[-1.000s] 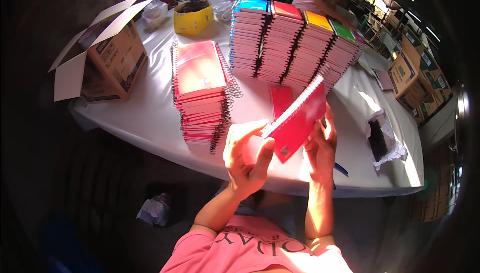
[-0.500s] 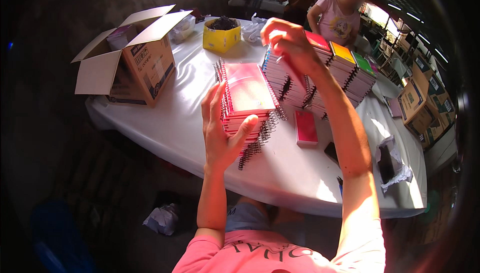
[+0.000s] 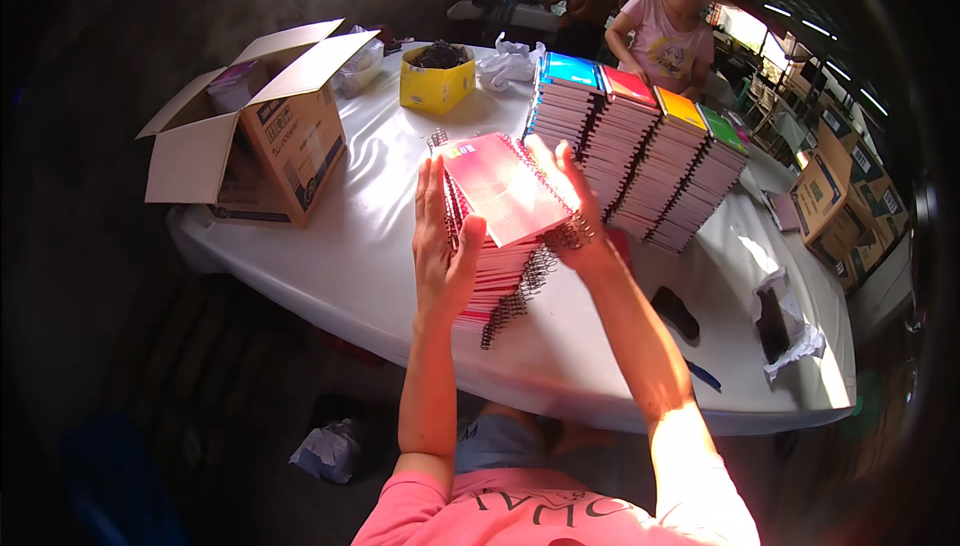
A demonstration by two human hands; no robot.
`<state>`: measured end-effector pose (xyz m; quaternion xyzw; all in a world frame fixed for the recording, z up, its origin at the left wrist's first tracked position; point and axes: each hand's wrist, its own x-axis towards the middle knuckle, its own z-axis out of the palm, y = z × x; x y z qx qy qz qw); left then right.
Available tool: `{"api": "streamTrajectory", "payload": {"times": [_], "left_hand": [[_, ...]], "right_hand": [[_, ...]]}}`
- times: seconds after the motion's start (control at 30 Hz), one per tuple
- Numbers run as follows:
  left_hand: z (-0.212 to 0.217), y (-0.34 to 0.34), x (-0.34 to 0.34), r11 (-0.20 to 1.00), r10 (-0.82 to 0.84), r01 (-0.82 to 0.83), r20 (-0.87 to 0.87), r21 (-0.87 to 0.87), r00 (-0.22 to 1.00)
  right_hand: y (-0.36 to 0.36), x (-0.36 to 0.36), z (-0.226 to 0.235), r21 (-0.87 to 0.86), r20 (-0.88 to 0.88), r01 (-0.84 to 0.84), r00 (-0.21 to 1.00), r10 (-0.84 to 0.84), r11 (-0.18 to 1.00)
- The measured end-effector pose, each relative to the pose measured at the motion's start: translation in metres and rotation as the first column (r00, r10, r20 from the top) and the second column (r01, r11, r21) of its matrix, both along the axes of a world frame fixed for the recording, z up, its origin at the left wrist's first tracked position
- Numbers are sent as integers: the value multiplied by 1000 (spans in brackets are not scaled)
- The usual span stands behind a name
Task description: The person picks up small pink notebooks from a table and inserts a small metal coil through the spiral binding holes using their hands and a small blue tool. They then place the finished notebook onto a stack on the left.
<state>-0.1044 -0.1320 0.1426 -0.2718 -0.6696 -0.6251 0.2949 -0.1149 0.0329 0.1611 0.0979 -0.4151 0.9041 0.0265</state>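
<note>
My left hand (image 3: 445,246) braces the red notebook stack (image 3: 495,281) on the table (image 3: 340,246), fingers spread; my right hand (image 3: 565,201) seems clamped on the top notebook (image 3: 505,186). I should square spirals before letting go.

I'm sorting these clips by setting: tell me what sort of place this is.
Probably a small workshop or packing room for stationery. Tall stacks of spiral notebooks stand on a white table, an open cardboard box sits at its end, more cartons are piled at the right, and another person works behind.
</note>
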Motion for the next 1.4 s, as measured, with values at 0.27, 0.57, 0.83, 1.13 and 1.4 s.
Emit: {"api": "streamTrajectory", "payload": {"times": [0.27,0.57,0.83,1.13,1.4], "left_hand": [[27,13,14,937,-170,70,272,341,947],[7,-9,-3,976,105,-125,118,180,988],[14,37,81,950,253,-165,-344,266,904],[-67,141,117,860,-255,107,-238,-500,937],[-149,164,111,672,-137,-78,-228,-736,964]], "right_hand": [[-12,-5,1,317,4,-111,993,116,942],[61,14,-14,779,-71,295,919,-388,554],[207,47,-170,994,107,-79,600,-793,75],[134,155,-104,996,-78,91,842,-533,0],[282,256,-110,947,-319,207,558,-766,-244]]}}
